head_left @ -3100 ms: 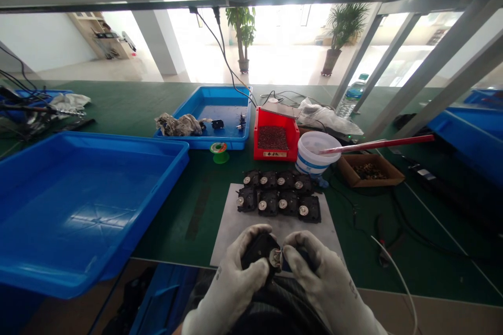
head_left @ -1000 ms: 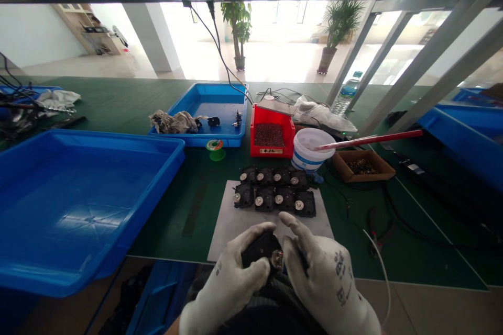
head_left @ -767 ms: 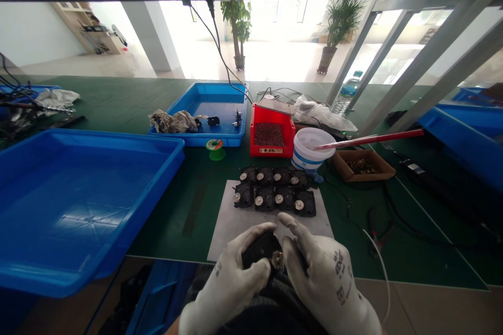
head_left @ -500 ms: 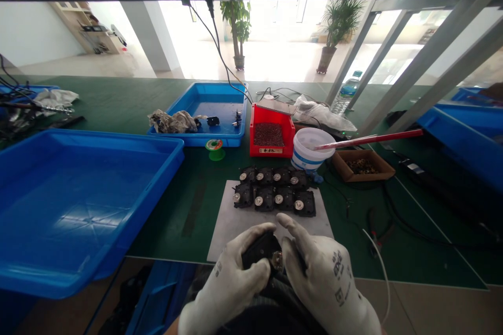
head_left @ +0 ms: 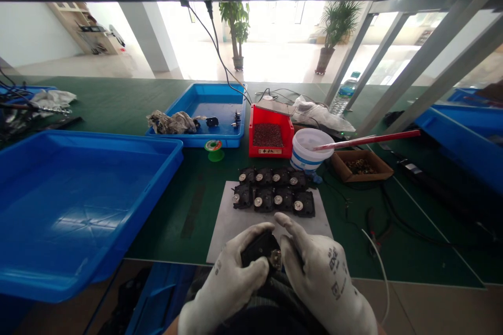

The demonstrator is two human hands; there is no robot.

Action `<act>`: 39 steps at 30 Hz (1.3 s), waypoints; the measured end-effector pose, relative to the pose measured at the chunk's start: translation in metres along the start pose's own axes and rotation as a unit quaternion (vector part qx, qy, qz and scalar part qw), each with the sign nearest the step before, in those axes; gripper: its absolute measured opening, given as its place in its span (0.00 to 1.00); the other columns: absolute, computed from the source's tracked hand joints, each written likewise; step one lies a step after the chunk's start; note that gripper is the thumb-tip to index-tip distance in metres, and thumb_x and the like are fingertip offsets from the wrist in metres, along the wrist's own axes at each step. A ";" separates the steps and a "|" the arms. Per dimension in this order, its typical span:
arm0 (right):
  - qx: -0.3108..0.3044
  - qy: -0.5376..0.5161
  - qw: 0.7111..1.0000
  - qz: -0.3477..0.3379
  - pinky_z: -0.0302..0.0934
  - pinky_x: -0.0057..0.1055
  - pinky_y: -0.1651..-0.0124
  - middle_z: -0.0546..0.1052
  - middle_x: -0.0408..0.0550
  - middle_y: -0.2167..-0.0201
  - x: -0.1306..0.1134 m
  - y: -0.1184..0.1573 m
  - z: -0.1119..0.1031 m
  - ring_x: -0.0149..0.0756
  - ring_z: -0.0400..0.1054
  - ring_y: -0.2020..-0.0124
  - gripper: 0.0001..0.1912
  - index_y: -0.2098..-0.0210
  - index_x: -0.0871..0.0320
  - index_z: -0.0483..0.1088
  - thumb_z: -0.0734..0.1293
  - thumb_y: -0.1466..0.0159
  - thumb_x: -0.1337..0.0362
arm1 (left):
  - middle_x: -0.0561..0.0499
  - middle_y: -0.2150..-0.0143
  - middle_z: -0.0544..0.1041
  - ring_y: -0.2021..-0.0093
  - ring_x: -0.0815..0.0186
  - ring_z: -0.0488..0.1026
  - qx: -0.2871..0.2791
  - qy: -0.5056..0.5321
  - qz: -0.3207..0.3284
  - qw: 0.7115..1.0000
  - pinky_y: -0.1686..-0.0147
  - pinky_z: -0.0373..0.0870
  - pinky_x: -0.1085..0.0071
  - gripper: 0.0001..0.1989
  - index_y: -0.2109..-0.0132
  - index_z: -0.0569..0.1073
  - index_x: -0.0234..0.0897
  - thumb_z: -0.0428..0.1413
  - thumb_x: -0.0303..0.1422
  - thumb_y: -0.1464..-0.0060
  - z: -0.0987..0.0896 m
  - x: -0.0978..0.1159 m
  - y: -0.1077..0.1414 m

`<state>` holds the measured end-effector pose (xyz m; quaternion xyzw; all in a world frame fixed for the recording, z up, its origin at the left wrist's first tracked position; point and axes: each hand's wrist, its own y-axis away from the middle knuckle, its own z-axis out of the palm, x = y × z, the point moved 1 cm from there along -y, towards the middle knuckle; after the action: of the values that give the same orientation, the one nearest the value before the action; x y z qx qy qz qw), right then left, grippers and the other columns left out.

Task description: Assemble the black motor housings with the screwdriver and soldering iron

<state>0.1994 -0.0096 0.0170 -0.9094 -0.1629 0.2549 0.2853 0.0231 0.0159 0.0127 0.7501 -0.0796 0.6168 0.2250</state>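
Observation:
In white gloves, my two hands meet low in the middle of the head view around a black plastic part (head_left: 258,251) with a round metal piece (head_left: 275,258) at its right end. My left hand (head_left: 236,267) grips the part between its thumb and curled fingers. My right hand (head_left: 314,267) closes on its right side, with the index finger raised; the fingertips' exact contact is partly hidden. Just beyond lie two rows of similar black parts (head_left: 283,200), each with a silver disc, on a white sheet (head_left: 223,225).
A large blue tray (head_left: 177,149) stands left, a smaller blue tray (head_left: 223,142) behind. Past the rows are a green spool (head_left: 215,153), a red bin (head_left: 270,153) of small granules, a white tub (head_left: 304,157) with a red stick (head_left: 377,140) and a cardboard box (head_left: 340,167). Pliers (head_left: 375,235) lie right.
Almost nothing differs. The view has shifted very slightly, and both hands keep nearly the same pose around the black part.

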 end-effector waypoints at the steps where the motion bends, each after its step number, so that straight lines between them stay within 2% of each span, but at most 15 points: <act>1: -0.001 -0.003 1.000 0.006 0.66 0.28 0.76 0.80 0.43 0.79 0.001 0.000 0.000 0.35 0.75 0.82 0.18 0.45 0.68 0.74 0.57 0.25 0.67 | 0.46 0.42 0.82 0.41 0.51 0.77 0.002 -0.004 -0.002 1.000 0.40 0.73 0.60 0.31 0.40 0.76 0.36 0.54 0.30 0.53 0.000 -0.001 0.000; 6: -0.005 -0.020 0.999 0.026 0.66 0.27 0.75 0.79 0.42 0.80 0.002 0.001 -0.004 0.33 0.71 0.85 0.18 0.44 0.68 0.74 0.58 0.25 0.67 | 0.47 0.40 0.81 0.40 0.51 0.76 0.004 -0.014 -0.003 1.000 0.39 0.72 0.61 0.30 0.39 0.76 0.37 0.55 0.30 0.52 -0.002 -0.005 0.001; 10: -0.010 -0.029 0.999 0.027 0.68 0.26 0.74 0.82 0.45 0.76 0.002 0.002 -0.004 0.34 0.74 0.82 0.17 0.44 0.66 0.74 0.58 0.25 0.67 | 0.47 0.40 0.81 0.41 0.51 0.77 0.002 -0.004 -0.008 1.000 0.39 0.72 0.60 0.31 0.39 0.76 0.37 0.55 0.30 0.52 -0.001 -0.005 0.000; 17: -0.022 -0.029 0.999 0.020 0.66 0.28 0.74 0.81 0.44 0.76 0.002 0.002 -0.001 0.35 0.76 0.81 0.17 0.43 0.65 0.73 0.58 0.25 0.67 | 0.47 0.46 0.84 0.51 0.54 0.80 -0.009 0.016 -0.024 1.000 0.50 0.77 0.63 0.32 0.38 0.75 0.35 0.54 0.30 0.53 0.000 -0.004 0.001; 19: -0.017 -0.019 1.000 0.007 0.66 0.29 0.74 0.81 0.44 0.76 0.002 0.002 -0.002 0.36 0.76 0.80 0.18 0.44 0.66 0.73 0.57 0.25 0.67 | 0.47 0.45 0.83 0.51 0.54 0.80 -0.010 0.022 -0.019 1.000 0.52 0.77 0.64 0.32 0.38 0.75 0.35 0.54 0.30 0.53 0.001 -0.004 0.001; 24: -0.009 0.002 1.000 -0.011 0.64 0.32 0.75 0.81 0.45 0.76 0.002 0.004 -0.002 0.37 0.76 0.80 0.18 0.43 0.67 0.73 0.57 0.24 0.67 | 0.47 0.44 0.83 0.49 0.54 0.80 -0.011 0.024 -0.010 1.000 0.48 0.76 0.63 0.32 0.39 0.75 0.35 0.54 0.29 0.53 0.001 -0.001 0.000; 30: -0.018 0.001 1.000 -0.007 0.63 0.32 0.75 0.82 0.45 0.76 0.003 0.005 0.000 0.37 0.76 0.81 0.18 0.44 0.66 0.73 0.56 0.24 0.67 | 0.48 0.46 0.83 0.49 0.55 0.80 -0.015 0.013 0.001 1.000 0.49 0.76 0.65 0.30 0.40 0.76 0.37 0.54 0.27 0.52 0.000 0.000 0.000; 34: -0.021 -0.005 1.000 -0.008 0.63 0.32 0.75 0.82 0.45 0.76 0.003 0.006 0.000 0.37 0.75 0.81 0.18 0.44 0.65 0.73 0.56 0.24 0.66 | 0.48 0.42 0.82 0.44 0.54 0.78 -0.016 0.014 0.008 1.000 0.43 0.74 0.63 0.30 0.39 0.76 0.38 0.54 0.26 0.51 -0.001 -0.004 0.001; 39: -0.026 -0.025 0.999 0.000 0.64 0.31 0.75 0.82 0.46 0.75 0.001 0.004 -0.001 0.37 0.76 0.80 0.17 0.44 0.66 0.73 0.57 0.25 0.68 | 0.48 0.42 0.82 0.42 0.52 0.77 -0.013 0.017 0.009 1.000 0.38 0.71 0.59 0.30 0.39 0.76 0.38 0.55 0.26 0.50 0.000 -0.005 0.001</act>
<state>0.2011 -0.0130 0.0146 -0.9099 -0.1767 0.2727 0.2577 0.0213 0.0147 0.0077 0.7355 -0.0902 0.6307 0.2303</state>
